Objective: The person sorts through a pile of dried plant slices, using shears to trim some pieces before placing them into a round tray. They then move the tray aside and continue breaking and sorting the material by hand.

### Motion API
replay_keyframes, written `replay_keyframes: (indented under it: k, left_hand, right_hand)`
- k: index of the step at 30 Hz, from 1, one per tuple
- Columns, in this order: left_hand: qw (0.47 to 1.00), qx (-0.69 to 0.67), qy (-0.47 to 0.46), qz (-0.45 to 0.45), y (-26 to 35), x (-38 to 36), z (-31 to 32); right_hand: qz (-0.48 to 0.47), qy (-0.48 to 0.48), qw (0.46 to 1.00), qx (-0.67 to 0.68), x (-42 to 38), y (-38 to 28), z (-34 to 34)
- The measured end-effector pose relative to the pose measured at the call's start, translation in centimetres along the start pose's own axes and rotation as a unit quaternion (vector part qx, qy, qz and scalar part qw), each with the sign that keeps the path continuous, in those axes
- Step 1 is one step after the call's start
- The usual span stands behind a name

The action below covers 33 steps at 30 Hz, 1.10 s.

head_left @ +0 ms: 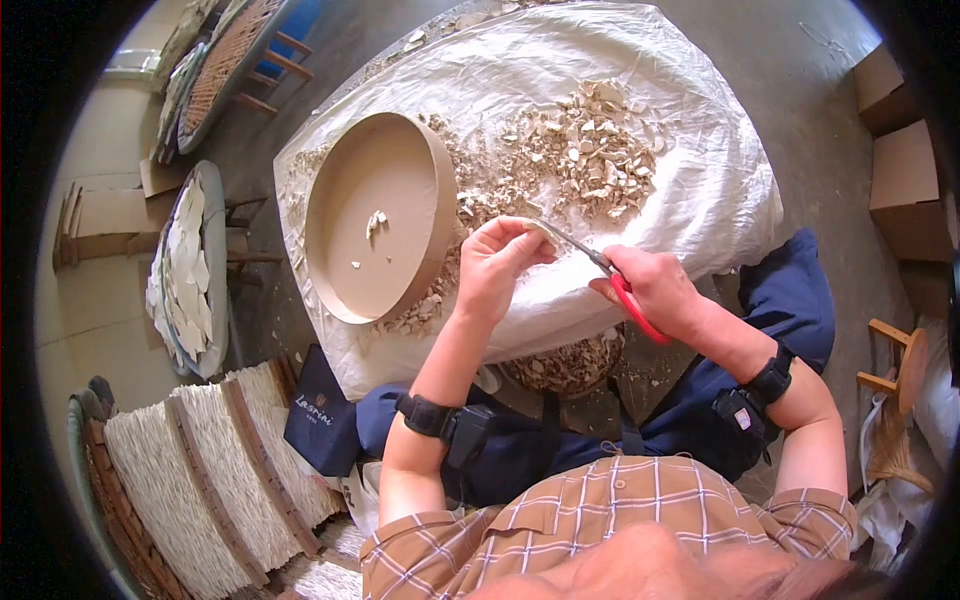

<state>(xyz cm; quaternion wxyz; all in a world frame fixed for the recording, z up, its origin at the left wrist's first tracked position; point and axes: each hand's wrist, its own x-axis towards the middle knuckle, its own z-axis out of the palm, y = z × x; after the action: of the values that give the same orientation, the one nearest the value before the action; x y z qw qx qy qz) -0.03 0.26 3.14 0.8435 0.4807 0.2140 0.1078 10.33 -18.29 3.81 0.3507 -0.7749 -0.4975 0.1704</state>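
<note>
My left hand [490, 268] is closed, its thumb and fingertips pinching a small pale dried piece [541, 229]. In my right hand [657, 287] are scissors [640, 314] with red handles, their metal blades reaching toward the pinched piece. Whether the blades are parted is too small to tell. Beyond both hands, a heap of pale dried chips [590, 150] and brown crumbs is spread over a white cloth [705, 105] on the table. To the left of my left hand stands a round, shallow tan tray [440, 190] with a few pale pieces [376, 222] on its bottom.
Below the table's near edge sits a round container of darker scraps [570, 366]. Racks of pale strips [180, 490] and a navy bag [322, 415] lie at lower left. A round rack with white flakes [187, 270] stands left. Cardboard boxes [905, 170] and a wooden stool [910, 370] are right.
</note>
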Motion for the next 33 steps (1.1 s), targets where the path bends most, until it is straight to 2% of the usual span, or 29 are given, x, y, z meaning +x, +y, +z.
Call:
replay_keyframes:
  k: [4,8,10,16,19,23,27,33]
  left_hand:
    - [1.0,0.003,-0.002,0.002,0.2,0.1,0.1]
    - [0.997,0.063,0.009,0.034,0.5,-0.2,-0.1]
    - [0.994,0.095,0.004,0.052,0.9,-0.1,-0.1]
    - [0.991,0.111,-0.025,0.065,1.3,-0.2,-0.2]
    - [0.992,0.104,-0.034,0.062,1.3,-0.3,-0.3]
    - [0.985,0.107,-0.053,0.126,1.6,-0.3,0.0]
    - [0.969,0.175,-0.069,0.157,2.3,-0.4,-0.4]
    - [0.972,0.149,-0.11,0.143,2.9,-0.5,-0.6]
  right_hand:
    - [0.011,0.006,1.0,-0.004,-0.1,-0.2,-0.1]
    - [0.01,0.033,0.999,-0.018,0.1,-0.8,-0.8]
    - [-0.041,0.055,0.996,-0.055,0.3,-0.3,-0.8]
    - [-0.074,0.067,0.991,-0.094,0.4,0.3,-0.7]
    - [-0.085,0.064,0.991,-0.077,0.2,0.7,-0.5]
    - [-0.043,0.052,0.998,-0.004,0.3,-0.4,-1.4]
    - [-0.107,0.062,0.99,-0.063,0.8,-0.1,-1.9]
    - [-0.142,0.054,0.984,-0.089,0.9,0.4,-2.3]
